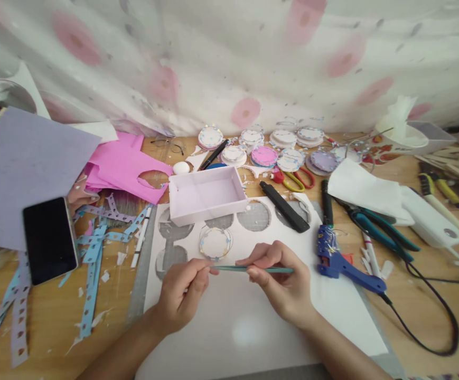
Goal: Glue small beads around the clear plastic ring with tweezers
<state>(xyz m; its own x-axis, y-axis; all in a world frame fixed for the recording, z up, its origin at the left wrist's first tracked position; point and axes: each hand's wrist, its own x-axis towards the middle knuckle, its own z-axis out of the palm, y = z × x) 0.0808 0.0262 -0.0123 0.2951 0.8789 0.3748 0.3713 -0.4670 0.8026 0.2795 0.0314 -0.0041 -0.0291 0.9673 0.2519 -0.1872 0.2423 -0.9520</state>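
Note:
My right hand [282, 282] is closed around a slim teal tool [235, 268], tapered like tweezers and held level above the white sheet. At the tool's thin left end, the fingers of my left hand [184, 290] are pinched together on its tip; whether they also grip something small is hidden. Just beyond the tool, a white disc edged with wire and small blue and yellowish beads [214, 243] lies on the white sheet [229, 327]. Round holes have been cut from the sheet's far part, showing the grey mat [138, 295] below.
Behind the sheet stand a pale pink box [209, 206], a black cutter [284, 207] and several decorated discs [264, 155]. To the right lie a blue glue gun [338, 261] with its cable and teal-handled pliers [383, 232]. A phone [50, 240] and blue ribbons [91, 295] occupy the left.

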